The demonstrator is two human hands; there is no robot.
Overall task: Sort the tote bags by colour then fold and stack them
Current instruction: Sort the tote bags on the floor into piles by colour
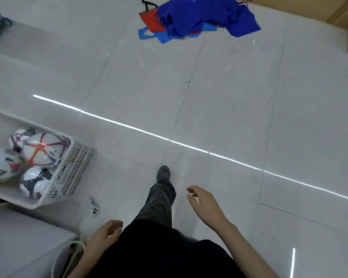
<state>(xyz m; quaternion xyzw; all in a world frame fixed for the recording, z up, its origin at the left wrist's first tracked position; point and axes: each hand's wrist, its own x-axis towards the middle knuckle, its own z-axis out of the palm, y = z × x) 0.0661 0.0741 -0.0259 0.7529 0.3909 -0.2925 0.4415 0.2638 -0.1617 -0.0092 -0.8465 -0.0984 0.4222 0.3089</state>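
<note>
While left hand (106, 233) and right hand (203, 203) hang slack, empty, tote bags (199, 17) heaped ahead, 4 footballs (42, 150) in basket (82, 163) left

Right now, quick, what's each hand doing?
Left hand: open, fingers loosely curled, holding nothing.
Right hand: open, fingers loosely curled, holding nothing.

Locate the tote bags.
Head view, top centre: the tote bags lie in a loose blue and red heap on the floor, far ahead of the person's foot and just left of the brown boxes.
</note>
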